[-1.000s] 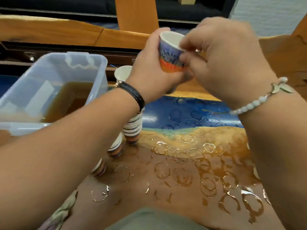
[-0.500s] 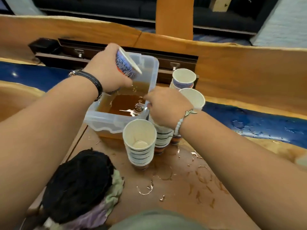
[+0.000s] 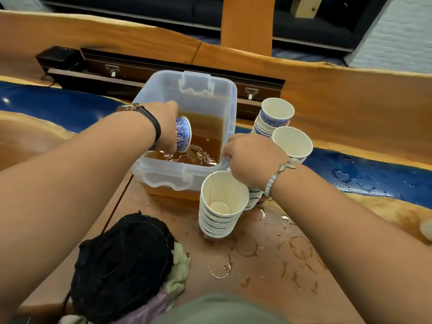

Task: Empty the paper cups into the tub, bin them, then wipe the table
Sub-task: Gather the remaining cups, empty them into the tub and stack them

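I see my left hand (image 3: 163,127) inside the tub (image 3: 187,177), its fingers wrapped round a blue patterned paper cup (image 3: 183,134). The cup lies tipped on its side, rim to the right, low over the brown liquid (image 3: 205,134) that partly fills the tub. The liquid is rippled just under the rim; I cannot tell whether the rim touches it.

My right hand (image 3: 251,160) sits at the tub's near right corner, fingers (image 3: 228,155) curled over the clear plastic rim there.

Four stacks of nested cups stand just right of the tub on the desk (image 3: 268,295). The nearest stack (image 3: 221,213) touches the tub's front wall or stands just beside it; its top cup holds a thin pale-brown film at the bottom and a drip line down the inner wall. A second stack (image 3: 253,198) is mostly hidden under my right wrist. Behind the hand, the third stack (image 3: 292,142) and the far stack (image 3: 277,113) each show a white, dry-looking inside.

The brown desk surface near me is marked with wet ring stains (image 3: 245,247) and splashes. At the near left lies a black cloth (image 3: 121,265) bunched over a pale green cloth (image 3: 180,265).
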The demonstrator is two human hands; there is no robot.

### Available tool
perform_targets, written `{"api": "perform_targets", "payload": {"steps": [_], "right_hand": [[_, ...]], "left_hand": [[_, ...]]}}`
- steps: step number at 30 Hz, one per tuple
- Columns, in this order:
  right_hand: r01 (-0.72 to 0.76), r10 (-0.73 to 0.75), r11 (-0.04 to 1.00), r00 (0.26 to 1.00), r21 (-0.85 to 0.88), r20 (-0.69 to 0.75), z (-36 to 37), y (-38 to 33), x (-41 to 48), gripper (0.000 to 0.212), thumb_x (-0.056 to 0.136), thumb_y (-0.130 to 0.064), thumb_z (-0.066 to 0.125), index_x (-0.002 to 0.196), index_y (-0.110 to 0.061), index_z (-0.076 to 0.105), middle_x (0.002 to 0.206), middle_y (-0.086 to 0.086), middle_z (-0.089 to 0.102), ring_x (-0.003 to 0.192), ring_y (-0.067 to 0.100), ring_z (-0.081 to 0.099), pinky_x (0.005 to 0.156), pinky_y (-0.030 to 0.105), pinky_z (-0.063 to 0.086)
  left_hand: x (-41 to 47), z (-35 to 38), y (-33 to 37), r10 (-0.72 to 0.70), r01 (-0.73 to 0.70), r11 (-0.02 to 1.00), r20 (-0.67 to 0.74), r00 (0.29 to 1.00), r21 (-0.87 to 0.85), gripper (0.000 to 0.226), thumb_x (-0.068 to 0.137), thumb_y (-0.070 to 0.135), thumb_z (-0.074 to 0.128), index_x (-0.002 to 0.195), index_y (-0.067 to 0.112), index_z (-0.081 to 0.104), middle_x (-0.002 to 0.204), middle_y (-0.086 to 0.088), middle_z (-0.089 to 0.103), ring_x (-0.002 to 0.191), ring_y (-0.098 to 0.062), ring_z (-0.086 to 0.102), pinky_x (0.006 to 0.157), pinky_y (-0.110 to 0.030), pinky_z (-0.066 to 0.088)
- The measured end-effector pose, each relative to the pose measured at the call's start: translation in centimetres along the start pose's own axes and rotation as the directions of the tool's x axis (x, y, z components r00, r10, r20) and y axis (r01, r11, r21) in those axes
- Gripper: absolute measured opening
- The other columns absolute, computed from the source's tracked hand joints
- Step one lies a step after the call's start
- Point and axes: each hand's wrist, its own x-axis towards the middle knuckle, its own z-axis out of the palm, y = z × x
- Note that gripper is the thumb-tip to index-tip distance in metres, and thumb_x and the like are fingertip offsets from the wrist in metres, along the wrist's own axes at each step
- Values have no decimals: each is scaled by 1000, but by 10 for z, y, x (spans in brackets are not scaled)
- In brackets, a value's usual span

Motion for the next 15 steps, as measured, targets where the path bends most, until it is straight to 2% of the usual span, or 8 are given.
{"api": "perform_targets", "payload": {"steps": [6, 8, 9, 10, 12, 15], "right_hand": [[-15, 14, 999, 1000, 30, 25, 0, 4, 1, 33, 96, -17, 45, 126, -19, 61, 123, 3, 59, 110, 22, 57, 93, 36, 50], [-18, 22, 996, 999, 83, -40, -3, 6, -4, 31, 98, -22, 43, 123, -20, 63, 122, 2, 60, 110, 21, 56, 92, 36, 49], [-28, 47, 990, 990, 136, -135, -6, 8, -7, 30, 98, -25, 44, 119, -21, 64, 119, 0, 60, 108, 20, 56, 90, 34, 48], [-45, 95, 978, 965, 204, -246, -10, 10, -11, 28, 97, -29, 46, 116, -20, 64, 116, -1, 60, 107, 18, 55, 88, 32, 46], [-57, 202, 940, 889, 338, -412, -18, 13, -16, 30, 94, -36, 52, 116, -19, 61, 114, -2, 58, 102, 12, 52, 82, 25, 39], [-86, 234, 940, 867, 330, -440, -29, 17, -24, 28, 93, -37, 54, 112, -18, 60, 100, -4, 53, 87, 7, 41, 71, 20, 28]], "left_hand": [[0, -10, 6, 7, -7, 999, -2, 1000, 48, 74, 66, 24, 83, 125, 14, 39, 94, -8, 54, 79, -24, 58, 59, -33, 47], [-2, -13, 12, 46, -49, 996, -39, 998, -70, 75, 66, 23, 84, 124, 18, 37, 92, -6, 51, 78, -23, 55, 52, -31, 45], [-4, -14, 16, 77, -87, 980, -60, 995, -179, 73, 65, 23, 84, 121, 21, 37, 91, -4, 52, 76, -22, 56, 48, -30, 45], [-5, -15, 21, 116, -139, 946, -95, 989, -294, 72, 65, 24, 85, 117, 24, 36, 91, -3, 53, 75, -21, 57, 46, -29, 47], [-10, -11, 33, 203, -292, 843, -235, 950, -452, 70, 63, 28, 85, 111, 27, 34, 94, 3, 54, 77, -16, 58, 53, -27, 50], [-22, -4, 54, 274, -516, 636, -457, 846, -574, 69, 63, 30, 84, 110, 27, 34, 92, 15, 49, 79, -2, 56, 61, -13, 46]]}}
